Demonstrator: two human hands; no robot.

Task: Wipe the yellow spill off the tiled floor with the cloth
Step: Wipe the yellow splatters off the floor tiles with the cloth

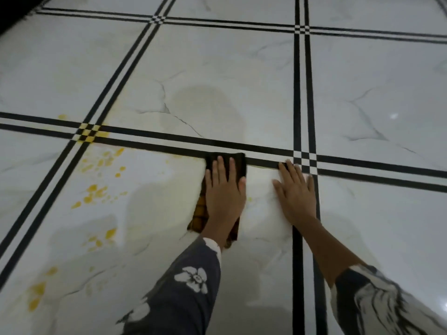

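Note:
My left hand (223, 189) presses flat, fingers straight, on a dark cloth (238, 163) with yellow checks that lies on the white marble-look tiled floor (242, 105), its far edge at a black grout stripe. My right hand (296, 189) rests flat on the bare tile just to the right of the cloth, fingers spread. Yellow spill drops (96, 189) are scattered over the tile to the left of the cloth, with more at the stripe crossing (90, 132) and near the lower left (36, 293).
Double black stripes (302, 93) run between the tiles and cross in small checker patterns. Faint damp smears (200, 102) show on the tile beyond the cloth. A dark edge (14, 10) lies at the far top left.

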